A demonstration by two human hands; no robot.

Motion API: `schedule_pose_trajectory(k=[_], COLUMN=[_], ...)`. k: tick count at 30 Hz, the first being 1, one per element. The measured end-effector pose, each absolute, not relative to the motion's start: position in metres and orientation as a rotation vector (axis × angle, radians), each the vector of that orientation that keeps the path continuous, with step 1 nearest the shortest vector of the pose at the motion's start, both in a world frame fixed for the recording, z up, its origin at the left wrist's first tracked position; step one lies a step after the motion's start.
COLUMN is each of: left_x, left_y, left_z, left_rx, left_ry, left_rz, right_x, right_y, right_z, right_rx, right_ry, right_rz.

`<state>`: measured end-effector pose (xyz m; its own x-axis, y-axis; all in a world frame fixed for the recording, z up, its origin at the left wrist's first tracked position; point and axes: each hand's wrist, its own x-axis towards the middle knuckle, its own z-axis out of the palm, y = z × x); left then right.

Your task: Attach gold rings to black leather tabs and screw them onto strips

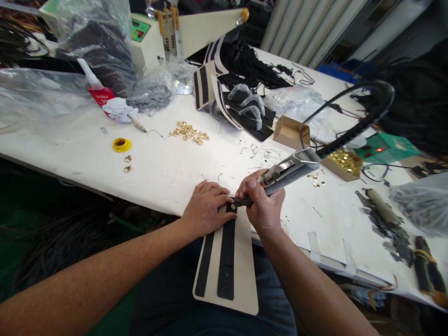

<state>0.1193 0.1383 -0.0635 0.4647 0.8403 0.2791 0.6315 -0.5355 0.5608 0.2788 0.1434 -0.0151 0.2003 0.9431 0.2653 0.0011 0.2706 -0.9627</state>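
Panel (241, 261) in the head view lies lengthwise across the near edge of the white bench (154, 172), its top end on the bench and the rest reaching out over the person's lap (275, 284). It is flat and beige, with rounded bottom corners and a smooth, plain face. Two black strips run along it: a narrow strip (205, 266) near its left side, and a wider strip (227, 261) toward the middle, with a rounded lower end and a small dark spot close to that end. A small shiny stud (233, 206) sits at the wide strip's top.

The left hand (205, 210) lies flat over the panel's top end, thumb and forefinger parted on either side of the stud. The right hand (264, 205) is wrapped firmly around a grey tool (290, 168) with a metal lever; its tip points down right beside the stud, though whether they touch cannot be told. A black cable (350, 133) curves from the tool's back end.

Farther from the near edge is a pile of gold clasps (189, 132). Toward the bench's right end are a green box (388, 148) and, by the near edge, pliers (429, 268).
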Motion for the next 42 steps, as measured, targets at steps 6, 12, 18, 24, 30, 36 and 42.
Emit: schedule_pose_trajectory(k=[6, 12, 18, 24, 30, 36, 42], left_x=[0.12, 0.12, 0.12, 0.119, 0.119, 0.12, 0.124], left_y=[0.138, 0.138, 0.138, 0.139, 0.139, 0.136, 0.132], left_z=[-0.062, -0.065, -0.066, -0.065, -0.065, -0.064, -0.059], left_rx=[2.335, 2.351, 2.378, 2.379, 2.368, 2.373, 2.376], left_ry=[1.246, 1.25, 1.248, 1.236, 1.235, 1.249, 1.342], left_rz=[0.736, 0.755, 0.758, 0.738, 0.723, 0.719, 0.671], right_x=[0.28, 0.28, 0.279, 0.279, 0.276, 0.275, 0.277], right_y=[0.143, 0.139, 0.139, 0.144, 0.143, 0.138, 0.134], right_z=[-0.019, -0.021, -0.024, -0.026, -0.027, -0.021, -0.001], right_rx=[-1.047, -1.035, -1.013, -1.072, -1.11, -1.138, -1.057], right_ry=[-1.185, -1.233, -1.31, -1.33, -1.305, -1.244, -1.328], right_rz=[0.87, 0.91, 0.933, 0.919, 0.919, 0.956, 0.997])
